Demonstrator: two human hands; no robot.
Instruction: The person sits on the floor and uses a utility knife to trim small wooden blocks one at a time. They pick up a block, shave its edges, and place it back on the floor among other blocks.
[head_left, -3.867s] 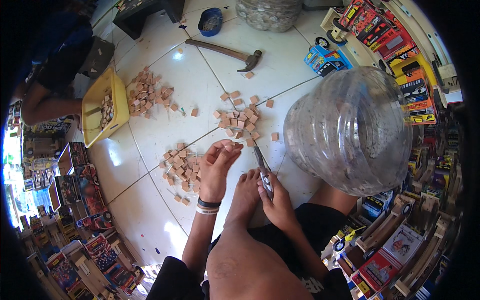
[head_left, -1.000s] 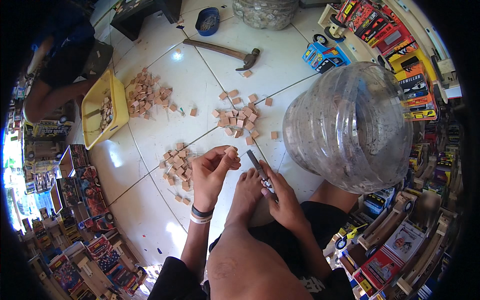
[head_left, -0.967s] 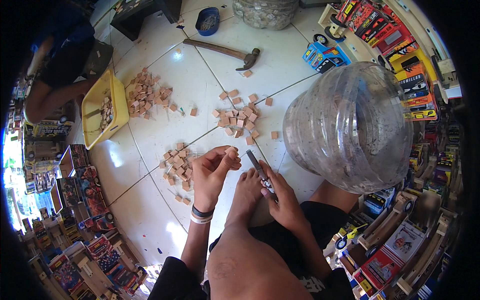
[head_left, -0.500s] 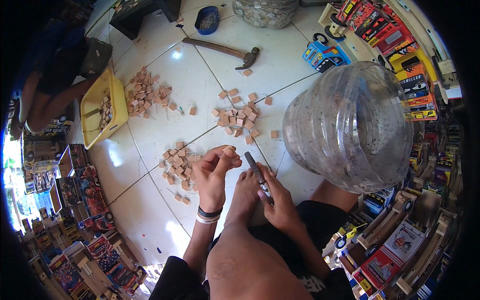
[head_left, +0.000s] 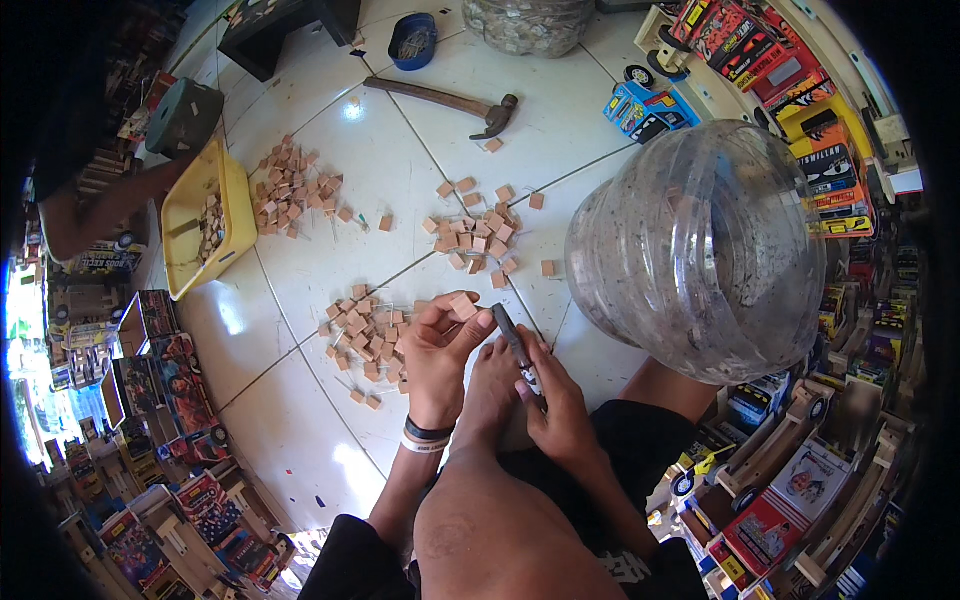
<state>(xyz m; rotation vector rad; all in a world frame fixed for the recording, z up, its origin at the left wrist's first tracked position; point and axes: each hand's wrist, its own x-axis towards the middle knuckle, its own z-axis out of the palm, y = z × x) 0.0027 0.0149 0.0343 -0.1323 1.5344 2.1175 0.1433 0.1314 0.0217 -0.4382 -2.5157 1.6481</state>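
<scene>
My left hand (head_left: 437, 362), with bands at the wrist, pinches a small square wooden block (head_left: 464, 306) between thumb and fingers. Close beside it, my right hand (head_left: 560, 405) is wrapped round a dark grey, bar-shaped tool (head_left: 511, 334); its exact kind is hard to make out. The tool's tip is near the left fingertips; I cannot tell whether it touches the block. Under and left of my left hand lies a pile of similar blocks (head_left: 360, 335), several with thin pale sticks or nails showing. Another block pile (head_left: 475, 240) lies just beyond my hands.
A large clear plastic container (head_left: 690, 250) stands at the right. Farther off lie a hammer (head_left: 440, 97), a blue dish (head_left: 415, 42) and a third block pile (head_left: 290, 185). At left, another person's arm (head_left: 120, 210) is near a yellow bin (head_left: 240, 225). Toy trucks (head_left: 770, 520) line both sides.
My left hand has shifted slightly right, toward the tool, and the block's flat face now shows. My right hand has barely moved. The other person at the left has changed position.
</scene>
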